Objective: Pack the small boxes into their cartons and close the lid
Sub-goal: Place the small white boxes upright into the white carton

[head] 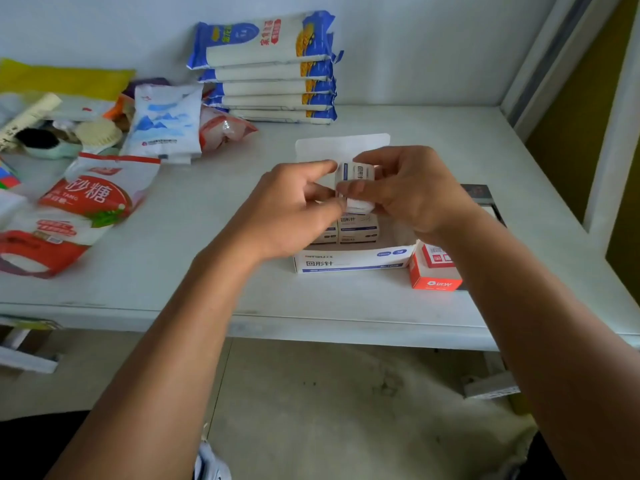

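Note:
A white and blue carton (349, 263) stands open on the white table (214, 237), its lid flap (341, 147) raised at the back. Small white and blue boxes (358, 230) lie inside it. Above the carton, my left hand (294, 209) and my right hand (412, 192) both grip small white boxes (356, 174), which are bunched between the fingertips. How many boxes are held cannot be told. An orange and white small box (434, 271) stands beside the carton's right end.
Bags of sugar (83, 206) and other food packets (162, 123) lie at the left. A stack of blue and white noodle packs (270, 71) leans on the back wall. A dark object (479, 195) sits behind my right wrist. The table's front edge runs below the carton.

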{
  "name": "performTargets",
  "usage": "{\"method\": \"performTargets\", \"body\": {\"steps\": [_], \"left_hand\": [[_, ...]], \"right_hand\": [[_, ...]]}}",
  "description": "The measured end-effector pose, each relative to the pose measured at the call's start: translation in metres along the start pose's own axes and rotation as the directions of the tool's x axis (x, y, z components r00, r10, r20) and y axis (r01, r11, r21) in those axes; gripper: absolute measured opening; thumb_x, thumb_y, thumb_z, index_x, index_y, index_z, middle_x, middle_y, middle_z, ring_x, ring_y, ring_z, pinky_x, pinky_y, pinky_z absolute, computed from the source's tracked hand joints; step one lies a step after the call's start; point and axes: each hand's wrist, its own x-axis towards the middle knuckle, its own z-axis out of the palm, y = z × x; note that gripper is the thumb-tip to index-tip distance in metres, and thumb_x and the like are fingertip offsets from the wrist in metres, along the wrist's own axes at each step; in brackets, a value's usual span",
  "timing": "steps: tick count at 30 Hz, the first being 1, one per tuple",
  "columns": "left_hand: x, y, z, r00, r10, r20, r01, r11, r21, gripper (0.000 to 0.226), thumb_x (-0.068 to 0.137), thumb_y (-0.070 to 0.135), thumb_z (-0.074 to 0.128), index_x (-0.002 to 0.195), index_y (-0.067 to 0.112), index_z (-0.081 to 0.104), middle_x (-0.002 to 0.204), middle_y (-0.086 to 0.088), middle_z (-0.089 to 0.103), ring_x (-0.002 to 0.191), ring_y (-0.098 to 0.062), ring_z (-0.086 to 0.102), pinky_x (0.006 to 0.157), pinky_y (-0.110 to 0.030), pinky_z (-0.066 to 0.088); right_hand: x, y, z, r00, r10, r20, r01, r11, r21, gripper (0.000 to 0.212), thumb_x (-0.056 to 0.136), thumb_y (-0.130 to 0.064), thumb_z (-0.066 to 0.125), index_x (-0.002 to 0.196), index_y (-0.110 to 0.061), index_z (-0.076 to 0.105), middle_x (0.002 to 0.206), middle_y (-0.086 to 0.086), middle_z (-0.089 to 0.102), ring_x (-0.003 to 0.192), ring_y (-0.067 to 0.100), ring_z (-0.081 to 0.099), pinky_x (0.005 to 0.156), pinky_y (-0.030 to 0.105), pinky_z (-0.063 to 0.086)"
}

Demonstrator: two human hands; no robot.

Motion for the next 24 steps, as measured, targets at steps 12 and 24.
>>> {"method": "performTargets", "body": {"steps": [12,24], "left_hand": [[0.003,-0.004,-0.001,0.965,-0.214,-0.150,0.197,0.973,-0.118,0.012,0.085,0.035,0.070,0.085,0.023,0.070,0.064,0.005,0.069,0.041,-0.004,0.059,0.044,-0.016,0.040],[0.004,0.003,-0.002,0.925,-0.289,-0.246,0.252,0.953,-0.170,0.016,0.077,0.033,0.074,0.081,0.021,0.065,0.070,0.001,0.074,0.035,-0.001,0.055,0.033,-0.010,0.033]], "right_hand": [[-0.008,-0.003,0.003,0.965,-0.158,0.208,0.180,0.979,-0.093,0.050,0.074,-0.016,0.082,0.121,-0.011,0.067,0.109,-0.003,0.071,0.094,0.013,0.071,0.077,0.024,0.058],[-0.007,-0.010,0.012,0.989,-0.140,0.055,0.149,0.876,-0.458,0.050,0.063,-0.026,0.088,0.104,-0.017,0.061,0.096,-0.004,0.066,0.080,0.015,0.067,0.063,0.022,0.057]]}}
